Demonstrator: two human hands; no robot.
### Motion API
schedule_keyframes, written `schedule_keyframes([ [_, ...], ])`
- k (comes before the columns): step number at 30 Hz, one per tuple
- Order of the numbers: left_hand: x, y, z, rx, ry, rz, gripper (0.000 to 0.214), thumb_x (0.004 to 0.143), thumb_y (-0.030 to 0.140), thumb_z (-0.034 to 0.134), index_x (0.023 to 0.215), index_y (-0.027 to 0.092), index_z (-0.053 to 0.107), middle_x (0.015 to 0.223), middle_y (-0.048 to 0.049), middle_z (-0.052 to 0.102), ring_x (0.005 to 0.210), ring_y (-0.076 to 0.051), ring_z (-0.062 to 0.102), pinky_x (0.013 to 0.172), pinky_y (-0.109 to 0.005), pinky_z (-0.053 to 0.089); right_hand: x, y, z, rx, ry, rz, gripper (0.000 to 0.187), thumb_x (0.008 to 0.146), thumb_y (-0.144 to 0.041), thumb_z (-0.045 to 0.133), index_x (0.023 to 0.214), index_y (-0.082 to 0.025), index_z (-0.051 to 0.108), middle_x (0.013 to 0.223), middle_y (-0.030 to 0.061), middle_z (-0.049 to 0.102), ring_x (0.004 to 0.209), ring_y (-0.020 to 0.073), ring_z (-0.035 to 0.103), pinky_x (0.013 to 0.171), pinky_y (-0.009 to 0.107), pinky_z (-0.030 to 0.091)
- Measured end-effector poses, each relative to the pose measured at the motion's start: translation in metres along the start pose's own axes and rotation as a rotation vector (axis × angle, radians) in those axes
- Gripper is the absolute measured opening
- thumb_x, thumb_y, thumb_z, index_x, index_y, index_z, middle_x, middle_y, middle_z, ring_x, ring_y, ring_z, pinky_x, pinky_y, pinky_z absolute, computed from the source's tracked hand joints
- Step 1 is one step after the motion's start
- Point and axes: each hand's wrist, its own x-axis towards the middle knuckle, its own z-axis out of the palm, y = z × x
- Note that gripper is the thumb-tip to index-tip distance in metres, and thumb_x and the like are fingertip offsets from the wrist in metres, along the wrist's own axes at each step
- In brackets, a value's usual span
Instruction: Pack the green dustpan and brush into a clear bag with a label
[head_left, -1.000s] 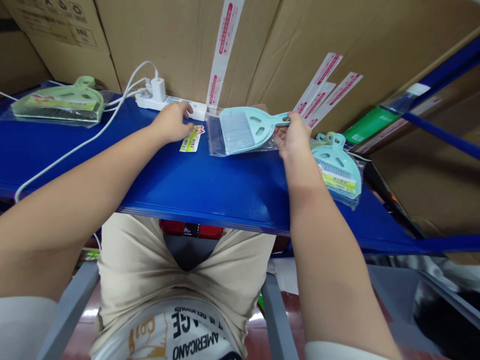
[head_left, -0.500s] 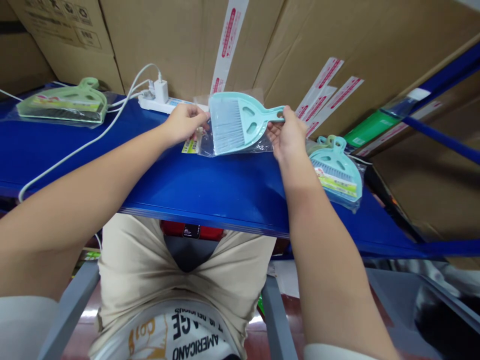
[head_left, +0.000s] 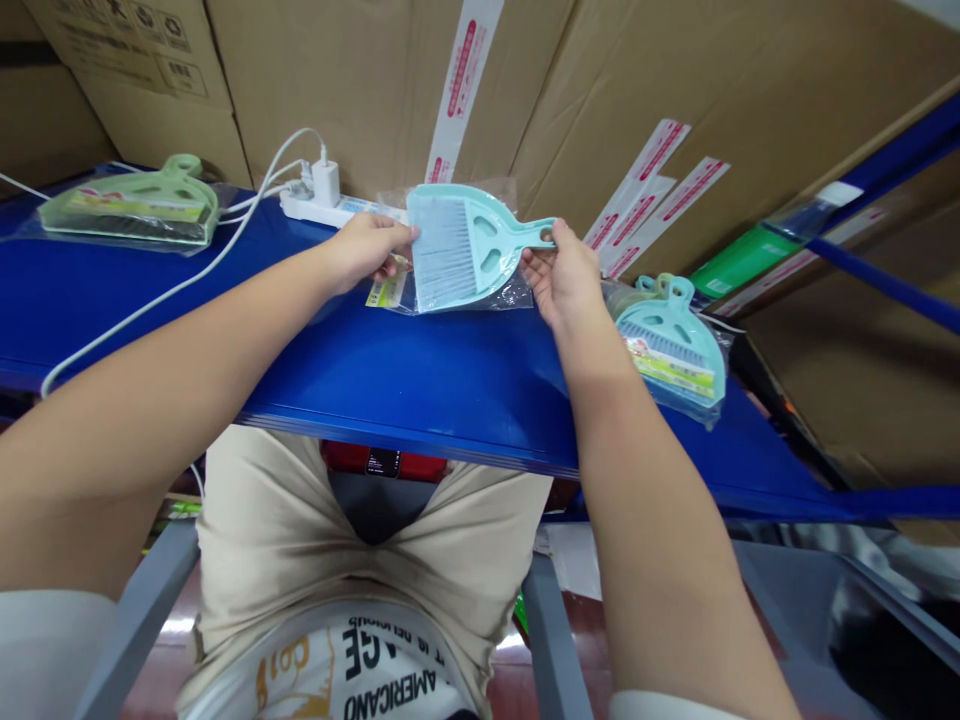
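Over my feed, the right hand had its grip closed round the handle end of the light-blue dustpan-and-brush set, thumb on top and fingers curled loosely underneath. The left hand had its thumb against the bristle-end edge of the set, fingers bent below; I couldn't tell from there whether that grip had real hold of it or how far it was open.

The set sat between the two hands, toward the back edge of the blue surface, bristles to the left and handle to the right. A clear bag showed around it; I couldn't make out whether the set was inside or on top. A yellow-green label card showed just under the left hand, partly covered.

Along the back edge, behind the left hand, I had a white power strip with a charger upright in it. Near the left end lay a wrapped green set. Beside the right forearm, toward the right end, lay a second light-blue set, also wrapped, with a green-labelled bottle tilted behind it.
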Motion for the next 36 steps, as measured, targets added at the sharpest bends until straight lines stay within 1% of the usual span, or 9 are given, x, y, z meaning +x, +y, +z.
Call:
schedule_keyframes([
  [5,-0.004,0.003,0.001,-0.086,-0.025,-0.045,0.03,0.097,0.014,0.07,0.07,0.017,0.058,0.063,0.0026,0.049,0.05,-0.006,0.043,0.049,-0.02,0.029,0.004,0.005,-0.003,-0.031,-0.083,0.011,0.047,0.092,-0.066,0.077,0.108,-0.023,0.066,0.083,0.0034,0.066,0.087,0.0221,0.075,0.077,0.037,0.068],
  [9,0.0,0.001,0.0,-0.164,0.008,-0.053,0.033,0.098,0.013,0.069,0.068,0.018,0.057,0.063,0.002,0.051,0.053,-0.007,0.047,0.051,-0.021,0.03,-0.005,-0.001,-0.001,-0.047,-0.17,0.073,0.043,0.092,-0.062,0.079,0.108,-0.024,0.068,0.085,0.0047,0.071,0.093,0.0224,0.077,0.081,0.037,0.068],
  [14,0.003,0.001,-0.001,-0.198,0.065,-0.053,0.029,0.098,0.012,0.066,0.071,0.02,0.059,0.06,0.0021,0.052,0.058,-0.01,0.051,0.058,-0.023,0.04,-0.02,-0.009,0.002,-0.077,-0.281,0.136,0.035,0.081,-0.041,0.094,0.098,-0.023,0.069,0.085,0.0014,0.073,0.089,0.0193,0.075,0.084,0.036,0.068],
  [19,-0.007,0.012,0.002,-0.193,0.079,-0.071,0.043,0.104,0.008,0.058,0.064,0.022,0.051,0.054,0.0033,0.047,0.055,-0.009,0.044,0.056,-0.022,0.038,-0.023,-0.012,0.004,-0.095,-0.277,0.157,0.031,0.077,-0.021,0.093,0.088,-0.022,0.064,0.078,-0.0027,0.067,0.074,0.0129,0.069,0.079,0.031,0.067],
  [22,-0.012,0.016,0.003,-0.183,0.076,-0.079,0.044,0.106,0.008,0.057,0.065,0.023,0.051,0.053,0.0038,0.046,0.055,-0.01,0.041,0.055,-0.023,0.036,-0.018,-0.011,0.004,-0.086,-0.184,0.165,0.027,0.08,-0.014,0.084,0.091,-0.023,0.061,0.077,-0.0057,0.064,0.067,0.0096,0.063,0.072,0.027,0.064],
  [26,-0.013,0.017,0.0,-0.149,0.082,-0.06,0.038,0.104,0.008,0.057,0.07,0.024,0.053,0.053,0.0034,0.046,0.059,-0.012,0.042,0.059,-0.025,0.037,-0.011,-0.015,0.0,-0.072,0.043,0.154,0.023,0.083,-0.011,0.069,0.094,-0.026,0.056,0.073,-0.0084,0.057,0.063,0.01,0.06,0.064,0.024,0.061],
  [31,-0.012,0.017,-0.002,-0.11,0.109,-0.082,0.041,0.103,0.007,0.055,0.066,0.024,0.049,0.056,0.0013,0.046,0.06,-0.012,0.044,0.06,-0.027,0.038,-0.015,-0.039,-0.011,-0.231,0.471,0.151,0.026,0.083,-0.003,0.055,0.09,-0.027,0.049,0.072,-0.007,0.048,0.058,0.0124,0.054,0.059,0.025,0.056],
  [33,-0.011,0.016,-0.002,-0.095,0.138,-0.1,0.041,0.103,0.005,0.054,0.066,0.023,0.048,0.057,0.0014,0.046,0.06,-0.012,0.045,0.059,-0.027,0.039,-0.017,-0.047,-0.019,-0.347,0.639,0.162,0.029,0.085,0.001,0.05,0.097,-0.026,0.052,0.08,-0.0048,0.053,0.059,0.0132,0.054,0.059,0.028,0.054],
  [36,-0.009,0.014,-0.003,-0.093,0.153,-0.102,0.039,0.104,0.006,0.055,0.069,0.023,0.049,0.059,0.0026,0.048,0.061,-0.011,0.045,0.059,-0.026,0.04,-0.013,-0.047,-0.04,-0.569,0.723,0.2,0.04,0.086,0.001,0.048,0.117,-0.021,0.058,0.106,0.0063,0.067,0.08,0.0202,0.07,0.069,0.034,0.058],
])
